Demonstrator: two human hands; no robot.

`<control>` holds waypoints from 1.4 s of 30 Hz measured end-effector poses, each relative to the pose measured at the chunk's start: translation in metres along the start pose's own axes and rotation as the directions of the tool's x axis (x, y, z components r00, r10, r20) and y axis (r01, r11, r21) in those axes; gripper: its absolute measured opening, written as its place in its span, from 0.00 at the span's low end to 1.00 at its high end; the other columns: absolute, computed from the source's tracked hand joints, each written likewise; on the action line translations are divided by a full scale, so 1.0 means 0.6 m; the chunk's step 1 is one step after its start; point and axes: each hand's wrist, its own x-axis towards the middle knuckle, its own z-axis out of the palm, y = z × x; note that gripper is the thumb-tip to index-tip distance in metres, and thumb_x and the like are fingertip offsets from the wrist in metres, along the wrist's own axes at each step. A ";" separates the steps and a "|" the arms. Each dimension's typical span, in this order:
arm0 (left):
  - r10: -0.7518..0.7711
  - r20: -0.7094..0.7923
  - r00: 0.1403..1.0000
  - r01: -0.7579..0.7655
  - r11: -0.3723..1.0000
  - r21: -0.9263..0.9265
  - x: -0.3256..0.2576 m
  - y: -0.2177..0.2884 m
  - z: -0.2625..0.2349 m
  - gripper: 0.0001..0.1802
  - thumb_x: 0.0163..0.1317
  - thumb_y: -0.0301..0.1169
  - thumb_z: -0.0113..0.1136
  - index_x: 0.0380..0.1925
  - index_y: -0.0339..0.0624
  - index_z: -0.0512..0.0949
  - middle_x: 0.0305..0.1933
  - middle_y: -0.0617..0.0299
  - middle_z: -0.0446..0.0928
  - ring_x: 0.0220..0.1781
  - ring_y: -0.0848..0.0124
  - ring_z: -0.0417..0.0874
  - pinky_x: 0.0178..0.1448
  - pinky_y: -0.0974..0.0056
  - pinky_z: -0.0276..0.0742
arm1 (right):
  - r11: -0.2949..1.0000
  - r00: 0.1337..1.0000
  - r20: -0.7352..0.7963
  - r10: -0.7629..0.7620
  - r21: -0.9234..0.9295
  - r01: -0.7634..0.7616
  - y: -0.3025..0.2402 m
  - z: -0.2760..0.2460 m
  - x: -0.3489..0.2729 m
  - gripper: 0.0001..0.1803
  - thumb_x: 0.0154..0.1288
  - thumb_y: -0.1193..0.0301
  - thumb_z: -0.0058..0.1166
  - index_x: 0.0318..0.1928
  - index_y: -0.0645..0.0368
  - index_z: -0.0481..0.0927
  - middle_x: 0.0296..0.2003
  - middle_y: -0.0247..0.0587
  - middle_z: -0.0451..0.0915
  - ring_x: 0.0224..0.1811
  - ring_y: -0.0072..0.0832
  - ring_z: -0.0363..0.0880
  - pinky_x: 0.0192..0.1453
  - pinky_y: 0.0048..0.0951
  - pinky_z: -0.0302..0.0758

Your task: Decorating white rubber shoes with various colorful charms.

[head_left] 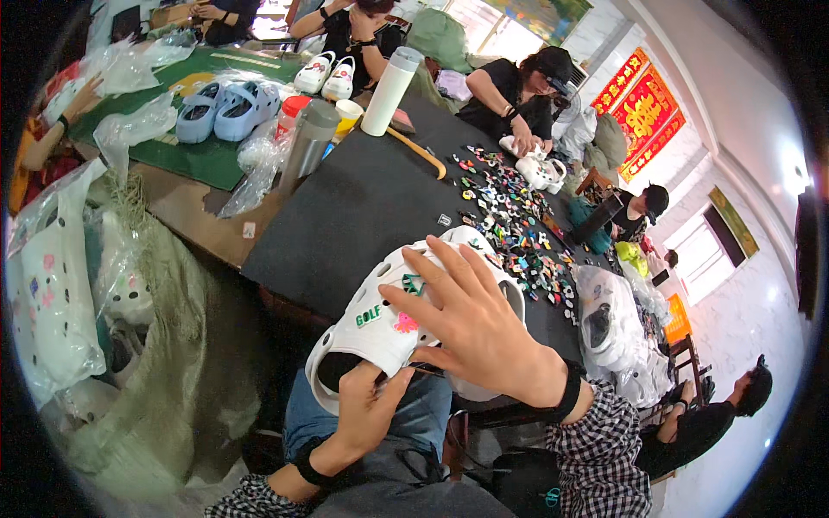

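A white clog (352,344) with round holes rests over my lap at the table's near edge. On its upper sit a green lettering charm, a green charm and a pink charm (405,323). My left hand (367,406) grips the clog's rim by its opening, fingers tucked inside and thumb outside. Across the top lies my right hand (471,324), its fingers stretched and spread, its thumb near the left thumb. More white clog with another dark opening shows behind my right hand; whether it is a second clog is hard to tell.
Many small colourful charms (518,233) are strewn over the black table (345,207). Beyond stand a white bottle (391,91), a grey tumbler (311,147) and blue clogs (246,112). Bagged white clogs are at left (56,293) and right (609,315). Several people work around.
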 end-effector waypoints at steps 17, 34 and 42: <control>-0.115 0.081 0.990 0.132 0.957 -0.257 0.005 0.030 0.014 0.17 0.64 0.21 0.55 0.53 0.29 0.70 0.49 0.62 0.74 0.48 0.79 0.72 0.53 0.73 0.67 | 0.847 0.860 -0.224 0.459 0.401 -0.348 0.017 0.056 -0.236 0.34 0.43 0.66 0.71 0.54 0.54 0.76 0.59 0.43 0.70 0.67 0.47 0.60 0.70 0.51 0.56; -0.195 0.079 0.978 0.210 0.934 -0.290 0.028 0.034 0.035 0.23 0.67 0.25 0.53 0.59 0.27 0.64 0.58 0.55 0.70 0.57 0.72 0.71 0.62 0.66 0.64 | 0.877 0.771 -0.430 0.470 0.323 -0.354 -0.099 0.158 -0.189 0.21 0.43 0.67 0.69 0.40 0.49 0.78 0.48 0.29 0.75 0.60 0.35 0.67 0.70 0.67 0.47; -0.078 0.098 0.992 0.088 0.992 -0.095 0.028 0.030 0.052 0.22 0.59 0.20 0.60 0.52 0.24 0.68 0.49 0.53 0.75 0.48 0.71 0.75 0.54 0.67 0.70 | 0.921 0.835 -0.400 0.378 0.257 -0.293 -0.107 0.194 -0.212 0.13 0.58 0.69 0.50 0.44 0.46 0.79 0.52 0.26 0.74 0.61 0.27 0.68 0.71 0.67 0.46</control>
